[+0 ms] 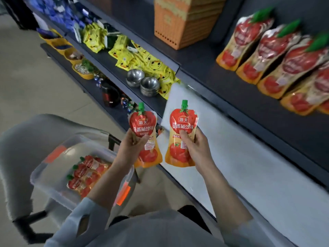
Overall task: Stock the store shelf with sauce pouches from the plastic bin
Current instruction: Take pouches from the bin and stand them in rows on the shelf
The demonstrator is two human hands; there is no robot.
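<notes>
My left hand [132, 147] grips a red and orange tomato sauce pouch [143, 125] with a green cap, held upright. My right hand [195, 148] grips a second, matching pouch [183, 122] beside it. Both are raised in front of the shelving, just above the clear plastic bin [53, 186]. Several more pouches [85, 173] lie flat in that bin at lower left. On the dark shelf [222, 82] at upper right, a row of the same pouches [277, 59] leans in a line.
An orange perforated box [179, 22] stands on the shelf left of the pouch row. Yellow snack packets [142, 59] and steel bowls [142, 81] fill the lower shelf to the left. The bin sits on a grey chair [23, 148]. A white ledge [249, 157] runs below the shelf.
</notes>
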